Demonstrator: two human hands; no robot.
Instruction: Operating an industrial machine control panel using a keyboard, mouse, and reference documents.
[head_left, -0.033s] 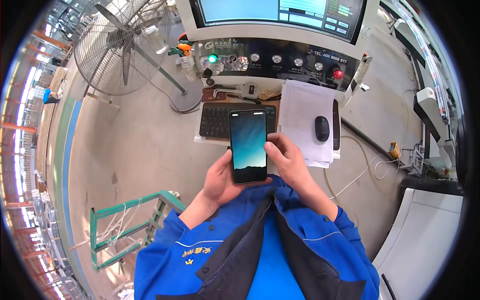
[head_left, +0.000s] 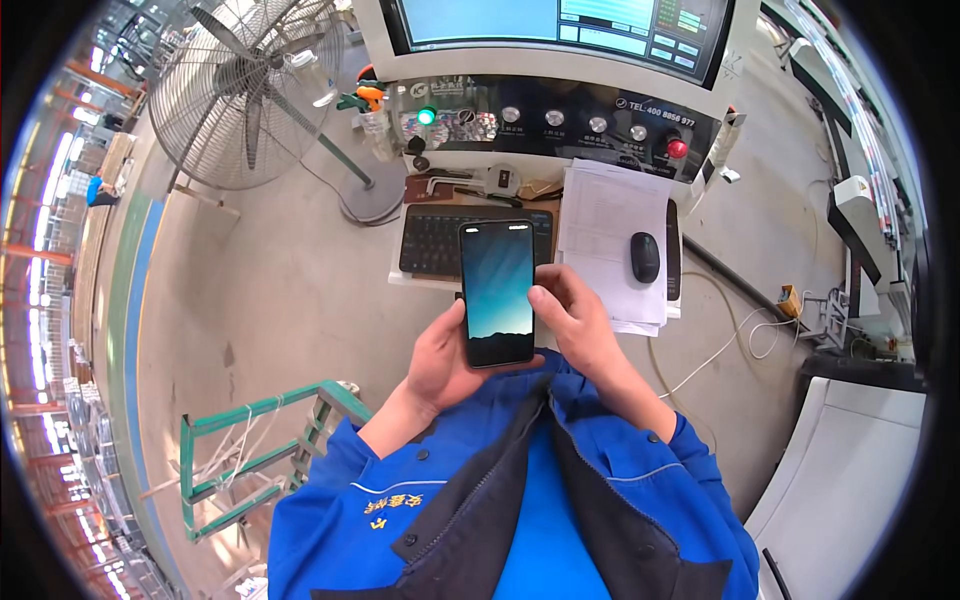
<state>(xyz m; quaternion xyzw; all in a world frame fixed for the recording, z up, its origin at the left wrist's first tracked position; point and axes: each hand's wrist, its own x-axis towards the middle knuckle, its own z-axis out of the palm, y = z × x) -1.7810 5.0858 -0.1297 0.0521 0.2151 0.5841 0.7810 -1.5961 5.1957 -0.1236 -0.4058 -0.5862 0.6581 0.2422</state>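
Observation:
A smartphone (head_left: 498, 295) stands upright in front of me, its lit screen showing a teal sky over dark hills. My left hand (head_left: 440, 355) holds it from the left and below, with the thumb along its left edge and the other fingers hidden behind it. At the right edge, my right hand (head_left: 578, 325) grips the phone with thumb and bent fingers; some fingertips are out of sight. Behind the phone lies a black keyboard (head_left: 425, 243), partly covered by it. Printed paper sheets (head_left: 600, 225) lie to the right, with a black computer mouse (head_left: 644, 257) on them.
Beyond the keyboard stands a control panel (head_left: 560, 120) with knobs and a red button, under a monitor (head_left: 480, 22). A large fan (head_left: 245, 95) is at the far left. A green metal frame (head_left: 190, 460) stands near left. Cables (head_left: 715, 355) run across the floor at right.

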